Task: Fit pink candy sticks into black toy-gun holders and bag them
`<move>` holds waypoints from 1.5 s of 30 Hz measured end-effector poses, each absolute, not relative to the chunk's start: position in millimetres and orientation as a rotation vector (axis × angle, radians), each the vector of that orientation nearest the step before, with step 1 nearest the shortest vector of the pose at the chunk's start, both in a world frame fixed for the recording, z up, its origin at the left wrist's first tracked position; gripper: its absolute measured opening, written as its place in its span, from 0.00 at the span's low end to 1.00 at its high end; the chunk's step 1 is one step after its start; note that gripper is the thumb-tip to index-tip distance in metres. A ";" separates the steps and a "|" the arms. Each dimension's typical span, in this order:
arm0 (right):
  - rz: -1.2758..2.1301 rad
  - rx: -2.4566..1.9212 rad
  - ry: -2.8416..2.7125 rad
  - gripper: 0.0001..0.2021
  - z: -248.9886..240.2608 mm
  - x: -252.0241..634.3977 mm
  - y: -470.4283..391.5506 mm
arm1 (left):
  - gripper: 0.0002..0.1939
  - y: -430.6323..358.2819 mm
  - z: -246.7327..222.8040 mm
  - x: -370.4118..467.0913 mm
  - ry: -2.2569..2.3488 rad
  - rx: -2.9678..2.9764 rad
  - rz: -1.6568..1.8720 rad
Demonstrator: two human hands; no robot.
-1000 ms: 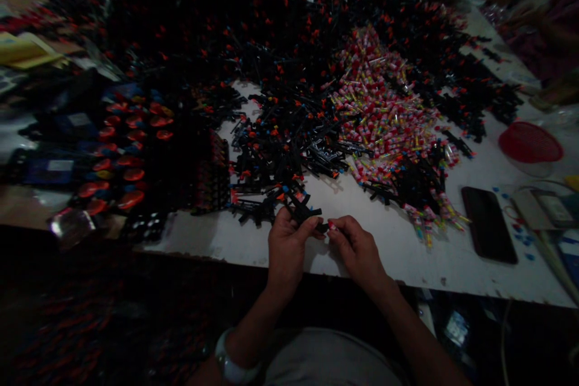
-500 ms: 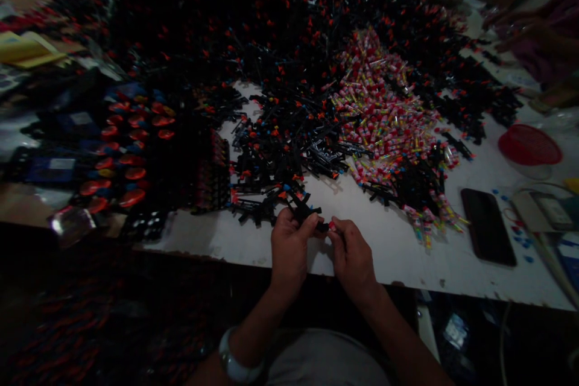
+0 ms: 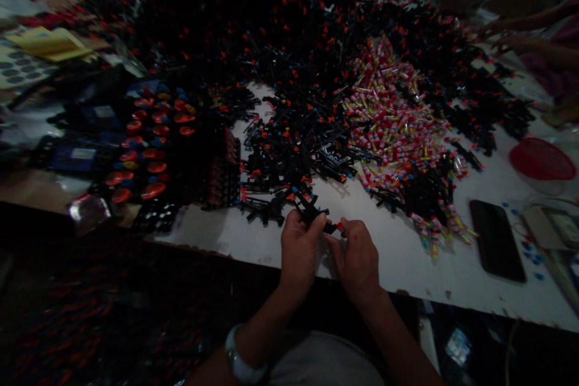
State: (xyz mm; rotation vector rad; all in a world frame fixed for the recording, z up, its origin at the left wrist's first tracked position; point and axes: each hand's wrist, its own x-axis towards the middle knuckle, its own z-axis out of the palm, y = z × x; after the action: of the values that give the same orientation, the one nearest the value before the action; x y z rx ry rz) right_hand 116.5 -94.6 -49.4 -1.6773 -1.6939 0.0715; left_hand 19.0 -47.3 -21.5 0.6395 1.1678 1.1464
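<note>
A black toy gun (image 3: 309, 211) is gripped in my left hand (image 3: 299, 247), its thumb pressed along the side. Its lower right end points toward my right hand (image 3: 359, 256). A small red piece (image 3: 339, 227) sits at that end, against the curled fingertips of my right hand; whether it is joined to the gun I cannot tell. Both hands are just above the table's front edge. Behind them lies a heap of black toy guns (image 3: 289, 145) with orange and blue tips. To its right is a pile of small candy-filled tubes (image 3: 398, 114) with red and pink parts.
A dark phone (image 3: 497, 241) and a red round lid or basket (image 3: 541, 158) lie at the right on the white table (image 3: 389, 253). Rows of orange-topped pieces (image 3: 154, 166) stand at the left. Another person's arms (image 3: 534, 42) reach in at the upper right.
The whole view has shifted, so everything sits a little further right. The thumb of my right hand has dropped slightly away from the red piece. My left hand keeps the toy gun.
</note>
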 end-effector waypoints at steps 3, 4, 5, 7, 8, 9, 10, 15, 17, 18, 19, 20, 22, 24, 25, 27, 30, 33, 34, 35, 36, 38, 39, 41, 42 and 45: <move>0.049 -1.731 -1.693 0.15 -47.5 116.6 -92.8 | 0.14 -49.6 -19.7 20.7 1.157 0.632 1.163; 0.039 -1.746 -1.687 0.15 -47.1 117.0 -92.6 | 0.14 -50.3 -19.0 21.2 1.151 0.628 1.172; 0.037 -1.756 -1.684 0.14 -46.9 117.4 -92.6 | 0.13 -50.9 -18.2 21.7 1.146 0.622 1.180; 0.043 -1.768 -1.677 0.13 -47.2 117.4 -92.7 | 0.13 -51.5 -17.0 22.7 1.130 0.615 1.189; 0.050 -1.769 -1.672 0.14 -47.7 116.8 -92.7 | 0.13 -51.6 -16.9 23.3 1.122 0.617 1.192; 0.061 -1.768 -1.669 0.14 -48.5 115.9 -92.6 | 0.14 -51.7 -17.0 24.0 1.115 0.623 1.192; 0.075 -1.768 -1.667 0.15 -49.5 114.8 -92.3 | 0.14 -51.7 -17.5 24.9 1.113 0.632 1.187; 0.151 -1.772 -1.655 0.16 -50.7 130.5 -95.5 | 0.12 -53.4 -20.5 27.4 1.136 0.740 1.069; 0.061 -1.848 -1.550 0.15 -45.4 157.8 -100.8 | 0.11 -52.9 -19.9 24.2 1.126 0.849 1.014; -0.037 -1.904 -1.464 0.15 -40.9 175.3 -103.4 | 0.10 -51.2 -19.1 21.6 1.130 0.929 1.002; -0.181 -1.959 -1.356 0.16 -35.6 193.5 -105.4 | 0.10 -48.2 -18.1 18.7 1.152 1.029 0.999; -0.332 -1.994 -1.273 0.19 -29.7 210.6 -106.0 | 0.10 -43.5 -16.9 16.2 1.191 1.147 1.006; -0.538 -2.034 -1.211 0.25 -19.0 234.4 -101.0 | 0.12 -28.9 -14.5 14.9 1.270 1.450 1.033; -0.587 -2.037 -1.321 0.24 -13.7 237.6 -87.0 | 0.18 -8.7 -13.2 20.9 1.312 1.798 1.028; -0.563 -2.030 -1.421 0.22 -13.9 231.9 -77.5 | 0.22 2.2 -13.3 26.6 1.315 1.967 1.006; -0.464 -2.009 -1.646 0.18 -19.7 213.2 -57.6 | 0.29 22.8 -15.5 40.3 1.331 2.256 0.894; -0.388 -2.019 -1.786 0.19 -35.1 193.3 -39.6 | 0.26 43.8 -22.7 54.5 1.400 2.489 0.668; -0.403 -2.079 -1.751 0.14 -47.5 205.4 -44.0 | 0.23 50.1 -29.8 53.5 1.501 2.535 0.589; -0.408 -2.078 -1.749 0.12 -50.0 215.3 -48.8 | 0.23 49.9 -31.0 51.2 1.513 2.541 0.592; -0.406 -2.060 -1.762 0.11 -51.6 226.4 -54.1 | 0.23 49.2 -31.6 48.6 1.515 2.546 0.597; -0.398 -2.027 -1.784 0.10 -52.4 238.0 -59.2 | 0.23 48.4 -31.5 46.3 1.512 2.546 0.599; -0.384 -1.963 -1.817 0.09 -52.3 259.3 -67.0 | 0.23 47.3 -29.9 43.2 1.504 2.535 0.596; -0.390 -1.951 -1.813 0.10 -51.6 268.3 -69.0 | 0.23 47.0 -28.7 42.4 1.503 2.525 0.596; -0.446 -1.980 -1.751 0.10 -49.4 281.4 -68.2 | 0.22 47.1 -26.1 41.5 1.495 2.505 0.597; -0.486 -2.006 -1.700 0.10 -47.9 285.1 -65.3 | 0.22 47.2 -25.1 41.2 1.487 2.499 0.597; -0.531 -2.016 -1.600 0.11 -42.4 282.9 -47.9 | 0.22 47.8 -23.2 39.6 1.463 2.494 0.604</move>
State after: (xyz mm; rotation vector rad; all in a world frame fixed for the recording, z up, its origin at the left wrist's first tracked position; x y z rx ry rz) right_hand 282.9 -47.9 -42.4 -2.0158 -1.6000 -0.5314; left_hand 39.6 47.8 -23.2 2.4937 1.4628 0.6042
